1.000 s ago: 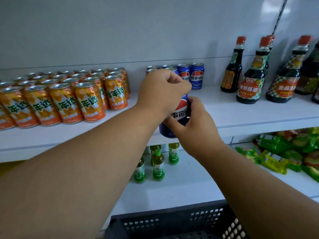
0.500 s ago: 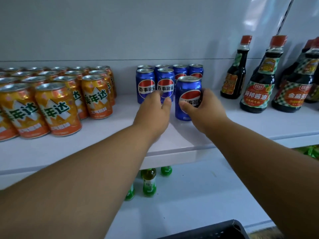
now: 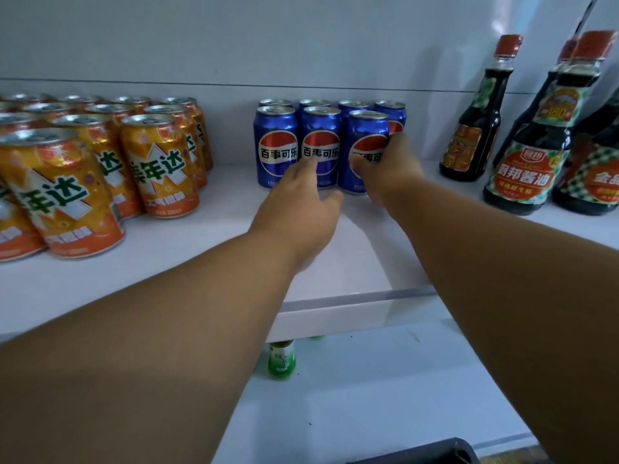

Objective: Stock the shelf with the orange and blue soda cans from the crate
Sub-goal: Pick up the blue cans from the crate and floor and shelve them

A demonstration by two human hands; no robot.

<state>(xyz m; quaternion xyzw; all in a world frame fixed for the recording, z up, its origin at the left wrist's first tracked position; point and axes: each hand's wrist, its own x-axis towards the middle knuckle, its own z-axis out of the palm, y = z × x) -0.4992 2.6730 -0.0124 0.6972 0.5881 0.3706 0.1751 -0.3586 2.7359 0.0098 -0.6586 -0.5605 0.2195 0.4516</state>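
Several blue soda cans stand in two rows at the back middle of the white shelf. My right hand grips the rightmost front blue can, which stands upright on the shelf beside the others. My left hand reaches flat over the shelf, its fingertips touching the middle front blue can. Several orange soda cans fill the shelf's left side. A dark corner of the crate shows at the bottom edge.
Dark soy sauce bottles with red caps stand on the shelf to the right of the blue cans. A small green bottle stands on the lower shelf under the ledge. Bare shelf lies between the orange and blue cans.
My right hand has pushed the blue can back into line with the front row. My left hand has slid forward to the middle can. The view has moved closer to the shelf.
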